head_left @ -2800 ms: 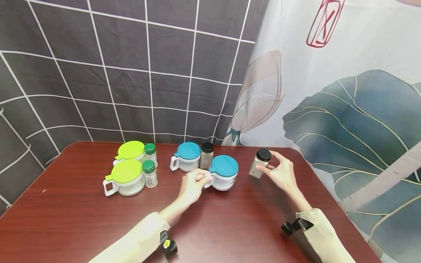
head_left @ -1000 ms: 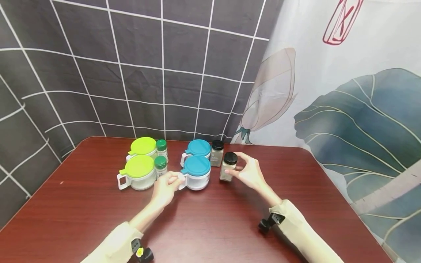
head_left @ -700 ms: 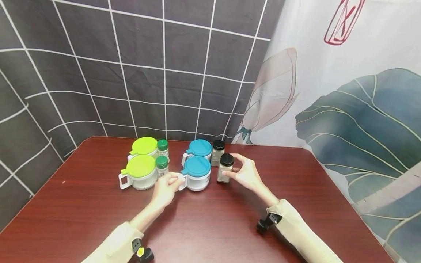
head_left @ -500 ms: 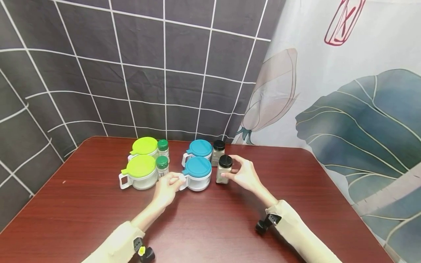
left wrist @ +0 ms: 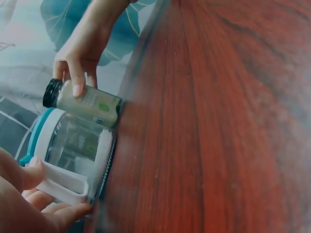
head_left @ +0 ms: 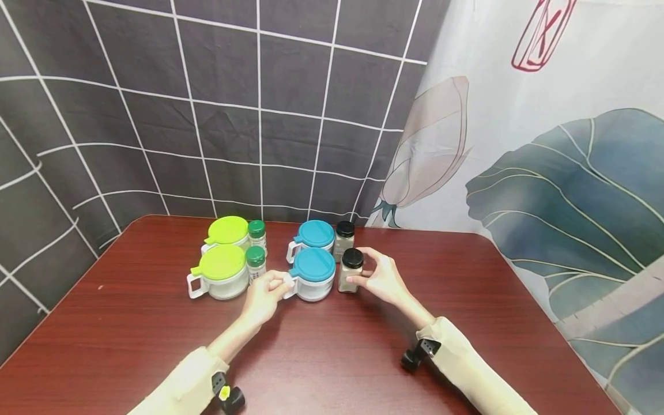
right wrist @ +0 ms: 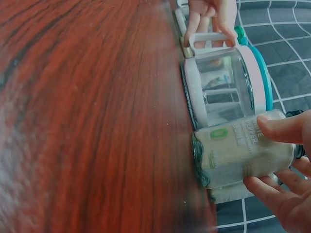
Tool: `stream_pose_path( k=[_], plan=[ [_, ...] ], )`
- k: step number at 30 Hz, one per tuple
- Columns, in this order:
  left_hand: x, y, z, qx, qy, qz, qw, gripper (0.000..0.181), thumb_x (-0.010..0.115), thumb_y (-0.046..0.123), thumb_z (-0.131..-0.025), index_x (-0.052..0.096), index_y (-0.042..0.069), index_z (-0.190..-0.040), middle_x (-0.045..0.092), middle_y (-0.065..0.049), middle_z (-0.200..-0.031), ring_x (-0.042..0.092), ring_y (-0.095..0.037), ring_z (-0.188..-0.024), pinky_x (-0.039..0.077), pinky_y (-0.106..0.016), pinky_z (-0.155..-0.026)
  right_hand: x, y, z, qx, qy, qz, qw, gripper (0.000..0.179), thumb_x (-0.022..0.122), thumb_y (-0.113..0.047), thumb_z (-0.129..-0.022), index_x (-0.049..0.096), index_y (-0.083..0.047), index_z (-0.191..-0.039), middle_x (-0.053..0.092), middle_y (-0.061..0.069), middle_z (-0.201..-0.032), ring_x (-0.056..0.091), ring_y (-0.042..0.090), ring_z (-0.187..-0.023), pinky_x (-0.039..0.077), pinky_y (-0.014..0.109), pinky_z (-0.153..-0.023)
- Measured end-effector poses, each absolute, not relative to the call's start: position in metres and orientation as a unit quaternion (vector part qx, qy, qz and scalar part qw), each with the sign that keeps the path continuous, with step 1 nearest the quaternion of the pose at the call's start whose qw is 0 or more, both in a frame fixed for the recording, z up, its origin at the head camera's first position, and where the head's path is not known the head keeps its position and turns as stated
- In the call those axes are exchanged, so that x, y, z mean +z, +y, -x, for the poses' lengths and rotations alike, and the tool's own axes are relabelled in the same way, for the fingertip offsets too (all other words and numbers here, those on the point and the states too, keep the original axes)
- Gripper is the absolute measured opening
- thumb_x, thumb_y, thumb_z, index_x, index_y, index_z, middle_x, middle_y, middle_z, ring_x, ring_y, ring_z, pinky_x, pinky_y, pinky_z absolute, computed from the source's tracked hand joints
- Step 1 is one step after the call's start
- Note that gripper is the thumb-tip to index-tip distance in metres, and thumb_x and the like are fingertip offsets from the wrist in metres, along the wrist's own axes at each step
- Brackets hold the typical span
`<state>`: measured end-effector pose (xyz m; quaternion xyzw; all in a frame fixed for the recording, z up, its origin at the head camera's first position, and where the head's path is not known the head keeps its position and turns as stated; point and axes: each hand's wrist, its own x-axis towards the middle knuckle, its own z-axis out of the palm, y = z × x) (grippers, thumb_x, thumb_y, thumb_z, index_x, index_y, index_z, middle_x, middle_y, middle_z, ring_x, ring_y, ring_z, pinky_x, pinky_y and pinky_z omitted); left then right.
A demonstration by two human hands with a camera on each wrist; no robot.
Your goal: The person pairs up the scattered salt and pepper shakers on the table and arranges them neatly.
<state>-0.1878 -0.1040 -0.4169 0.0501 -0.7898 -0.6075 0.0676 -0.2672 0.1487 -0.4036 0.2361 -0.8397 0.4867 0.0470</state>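
Note:
My left hand (head_left: 261,298) pinches the white handle of a clear seasoning jar with a blue lid (head_left: 313,265). In the left wrist view, the jar (left wrist: 73,141) stands on the table, thumb on top of its handle. Just right of it, my right hand (head_left: 383,280) grips a square pepper bottle with a black cap (head_left: 350,271) between thumb and fingers. Its label reads "white pepper" in the right wrist view, where the pepper bottle (right wrist: 238,150) is upright beside the jar, touching it or nearly so. Fingers behind the bottle are partly hidden.
Behind stand a second blue-lidded jar (head_left: 316,233) and another black-capped bottle (head_left: 344,242). To the left are two green-lidded jars (head_left: 222,264) and two green-capped shakers (head_left: 256,262). The dark red table (head_left: 332,357) ends at a grid-patterned cloth (head_left: 218,115).
My left hand has drawn the front blue-lidded jar leftward, in front of its twin. My right hand has brought the pepper bottle left, from well apart to right beside that jar. The view has shifted slightly.

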Motion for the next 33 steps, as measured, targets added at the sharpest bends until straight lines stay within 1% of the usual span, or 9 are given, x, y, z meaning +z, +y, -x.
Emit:
stream_pose_path(
  k=[4, 8, 13, 18, 23, 25, 29, 31, 33],
  plan=[
    [-0.418, -0.106, 0.189, -0.609, -0.789, -0.05, 0.064, 0.016, 0.064, 0.001, -0.087, 0.064, -0.006, -0.101, 0.071, -0.024, -0.104, 0.065, -0.011, -0.088, 0.049, -0.021, -0.075, -0.406, 0.148, 0.267, 0.488, -0.838, -0.238, 0.046, 0.055, 0.082, -0.002, -0.07, 0.06, -0.004, -0.12, 0.067, 0.015, -0.111, 0.071, 0.025, -0.087, 0.058, 0.029, -0.076],
    [-0.418, -0.106, 0.189, -0.613, -0.787, -0.042, 0.065, 0.014, 0.063, -0.001, -0.087, 0.062, -0.005, -0.1, 0.07, -0.024, -0.104, 0.066, -0.015, -0.092, 0.05, -0.021, -0.076, -0.406, 0.147, 0.266, 0.486, -0.84, -0.236, 0.046, 0.057, 0.082, -0.002, -0.07, 0.059, -0.004, -0.122, 0.066, 0.015, -0.115, 0.071, 0.026, -0.088, 0.058, 0.03, -0.077],
    [-0.416, -0.104, 0.19, -0.624, -0.778, -0.028, 0.062, 0.015, 0.061, -0.003, -0.087, 0.059, -0.005, -0.102, 0.07, -0.025, -0.104, 0.066, -0.019, -0.094, 0.054, -0.025, -0.078, -0.406, 0.147, 0.264, 0.486, -0.84, -0.236, 0.048, 0.059, 0.082, -0.003, -0.071, 0.058, -0.005, -0.124, 0.066, 0.015, -0.116, 0.071, 0.024, -0.087, 0.058, 0.031, -0.077],
    [-0.416, -0.101, 0.19, -0.629, -0.775, -0.018, 0.062, 0.016, 0.06, -0.003, -0.088, 0.058, -0.006, -0.103, 0.069, -0.026, -0.102, 0.065, -0.016, -0.09, 0.055, -0.03, -0.079, -0.406, 0.15, 0.262, 0.491, -0.836, -0.242, 0.05, 0.058, 0.08, -0.001, -0.072, 0.057, -0.004, -0.125, 0.067, 0.017, -0.114, 0.07, 0.022, -0.087, 0.058, 0.031, -0.077],
    [-0.417, -0.098, 0.191, -0.627, -0.777, -0.014, 0.054, 0.017, 0.06, -0.001, -0.089, 0.059, -0.005, -0.105, 0.07, -0.025, -0.101, 0.065, -0.015, -0.089, 0.054, -0.027, -0.079, -0.405, 0.153, 0.259, 0.479, -0.841, -0.245, 0.048, 0.058, 0.078, -0.001, -0.075, 0.055, -0.004, -0.128, 0.064, 0.016, -0.12, 0.069, 0.023, -0.092, 0.058, 0.031, -0.077],
    [-0.417, -0.097, 0.19, -0.622, -0.781, -0.014, 0.053, 0.018, 0.06, 0.0, -0.089, 0.06, -0.005, -0.106, 0.07, -0.025, -0.102, 0.066, -0.019, -0.092, 0.053, -0.029, -0.08, -0.404, 0.154, 0.258, 0.472, -0.845, -0.246, 0.047, 0.058, 0.078, -0.003, -0.076, 0.054, -0.005, -0.129, 0.062, 0.016, -0.124, 0.068, 0.024, -0.094, 0.057, 0.031, -0.079],
    [-0.415, -0.097, 0.188, -0.601, -0.797, -0.007, 0.058, 0.02, 0.059, 0.001, -0.09, 0.06, -0.007, -0.108, 0.069, -0.026, -0.105, 0.067, -0.032, -0.101, 0.053, -0.04, -0.089, -0.405, 0.155, 0.258, 0.463, -0.851, -0.244, 0.045, 0.059, 0.077, -0.005, -0.077, 0.053, -0.007, -0.131, 0.06, 0.013, -0.128, 0.067, 0.023, -0.098, 0.056, 0.032, -0.082],
    [-0.413, -0.097, 0.186, -0.588, -0.807, 0.001, 0.062, 0.022, 0.058, 0.002, -0.091, 0.06, -0.007, -0.11, 0.068, -0.026, -0.108, 0.065, -0.036, -0.106, 0.051, -0.045, -0.094, -0.406, 0.155, 0.257, 0.463, -0.85, -0.246, 0.045, 0.06, 0.076, -0.004, -0.078, 0.051, -0.007, -0.133, 0.059, 0.014, -0.129, 0.066, 0.023, -0.099, 0.056, 0.034, -0.083],
    [-0.411, -0.098, 0.185, -0.572, -0.818, 0.01, 0.065, 0.025, 0.057, 0.002, -0.091, 0.06, -0.007, -0.114, 0.067, -0.027, -0.112, 0.063, -0.038, -0.111, 0.048, -0.047, -0.098, -0.405, 0.154, 0.256, 0.462, -0.85, -0.247, 0.043, 0.06, 0.075, -0.003, -0.08, 0.05, -0.005, -0.134, 0.059, 0.016, -0.13, 0.065, 0.024, -0.1, 0.056, 0.037, -0.084]
  ],
)
